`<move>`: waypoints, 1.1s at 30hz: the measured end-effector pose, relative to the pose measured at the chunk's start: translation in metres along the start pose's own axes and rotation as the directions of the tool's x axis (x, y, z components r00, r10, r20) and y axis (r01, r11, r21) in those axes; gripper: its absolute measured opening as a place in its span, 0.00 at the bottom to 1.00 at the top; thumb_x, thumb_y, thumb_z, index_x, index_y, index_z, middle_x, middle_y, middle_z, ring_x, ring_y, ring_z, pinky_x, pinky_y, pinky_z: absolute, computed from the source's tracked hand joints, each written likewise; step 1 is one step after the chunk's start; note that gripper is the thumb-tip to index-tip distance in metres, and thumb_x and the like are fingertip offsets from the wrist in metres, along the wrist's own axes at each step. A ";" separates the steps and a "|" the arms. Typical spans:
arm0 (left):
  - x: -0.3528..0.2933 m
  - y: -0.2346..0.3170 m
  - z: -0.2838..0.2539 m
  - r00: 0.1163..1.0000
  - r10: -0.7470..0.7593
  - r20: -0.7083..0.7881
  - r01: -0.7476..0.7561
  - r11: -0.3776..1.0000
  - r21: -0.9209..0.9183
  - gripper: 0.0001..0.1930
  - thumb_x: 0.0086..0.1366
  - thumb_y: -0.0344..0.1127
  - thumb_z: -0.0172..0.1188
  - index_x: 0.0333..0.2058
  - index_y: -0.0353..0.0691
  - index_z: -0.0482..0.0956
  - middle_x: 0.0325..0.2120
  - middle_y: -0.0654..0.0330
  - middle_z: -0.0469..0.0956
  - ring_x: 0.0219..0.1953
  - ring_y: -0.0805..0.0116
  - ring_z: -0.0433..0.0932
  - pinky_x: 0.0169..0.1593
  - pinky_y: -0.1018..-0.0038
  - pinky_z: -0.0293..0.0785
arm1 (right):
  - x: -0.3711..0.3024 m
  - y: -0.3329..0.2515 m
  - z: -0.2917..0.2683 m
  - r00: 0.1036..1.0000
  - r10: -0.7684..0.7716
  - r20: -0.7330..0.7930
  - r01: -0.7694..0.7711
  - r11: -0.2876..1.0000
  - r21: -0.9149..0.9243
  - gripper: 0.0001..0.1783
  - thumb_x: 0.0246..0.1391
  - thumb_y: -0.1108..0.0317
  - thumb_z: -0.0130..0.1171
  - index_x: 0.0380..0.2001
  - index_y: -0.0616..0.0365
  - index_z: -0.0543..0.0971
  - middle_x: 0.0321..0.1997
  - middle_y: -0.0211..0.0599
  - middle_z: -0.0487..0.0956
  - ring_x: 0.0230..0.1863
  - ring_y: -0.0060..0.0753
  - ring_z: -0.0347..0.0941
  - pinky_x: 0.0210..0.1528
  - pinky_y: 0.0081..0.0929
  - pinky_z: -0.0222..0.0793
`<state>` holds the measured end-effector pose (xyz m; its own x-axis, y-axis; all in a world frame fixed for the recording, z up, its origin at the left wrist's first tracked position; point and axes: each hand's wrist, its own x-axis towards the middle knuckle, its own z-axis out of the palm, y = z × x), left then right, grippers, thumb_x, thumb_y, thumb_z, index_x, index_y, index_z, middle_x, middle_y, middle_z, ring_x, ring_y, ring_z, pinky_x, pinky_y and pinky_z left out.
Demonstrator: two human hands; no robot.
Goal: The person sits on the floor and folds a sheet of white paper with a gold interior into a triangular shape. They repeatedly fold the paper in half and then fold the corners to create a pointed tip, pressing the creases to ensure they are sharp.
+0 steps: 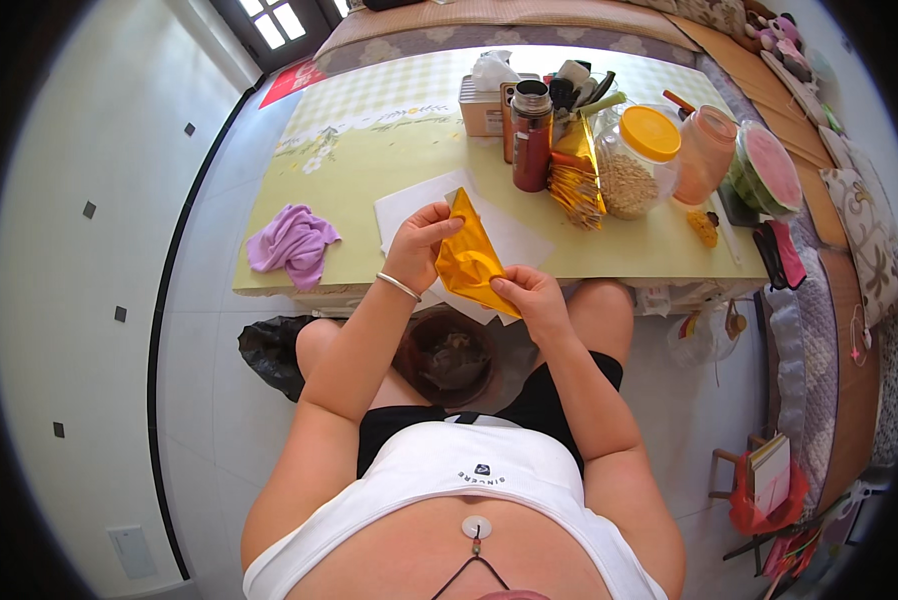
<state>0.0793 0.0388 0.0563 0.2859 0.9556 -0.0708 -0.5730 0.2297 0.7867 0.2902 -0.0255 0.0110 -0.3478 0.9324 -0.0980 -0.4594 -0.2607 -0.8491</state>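
A shiny gold foil sheet (469, 255), folded or creased to a point at its top, is held up over the table's near edge. My left hand (421, 243) pinches its upper left side between thumb and fingers. Its lower right corner is gripped by my right hand (532, 298). White paper sheets (514, 232) lie on the table behind and beneath the foil. Farther back to the right, a bundle of folded gold foil pieces (576, 190) leans beside a dark red thermos (531, 140).
A lilac cloth (294, 245) lies on the table (359, 180) at left. At right stand a yellow-lidded jar of oats (637, 165), a pinkish jar (706, 155) and a cut watermelon (766, 170). Between my legs is a brown bin (449, 355); a black bag (269, 352) sits left.
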 end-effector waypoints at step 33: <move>-0.008 -0.019 0.016 0.985 0.048 -0.169 -0.003 0.967 0.255 0.10 0.65 0.27 0.63 0.44 0.29 0.80 0.36 0.58 0.83 0.36 0.71 0.83 0.43 0.77 0.79 | -0.007 0.006 0.001 0.994 -0.093 -0.055 0.095 0.995 0.030 0.10 0.64 0.69 0.60 0.42 0.68 0.80 0.37 0.38 0.83 0.35 0.26 0.81 0.40 0.23 0.80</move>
<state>0.0999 0.0236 0.0518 0.1245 0.9829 -0.1354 -0.3594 0.1718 0.9172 0.2891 -0.0338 0.0073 -0.2580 0.9650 -0.0467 -0.5149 -0.1782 -0.8385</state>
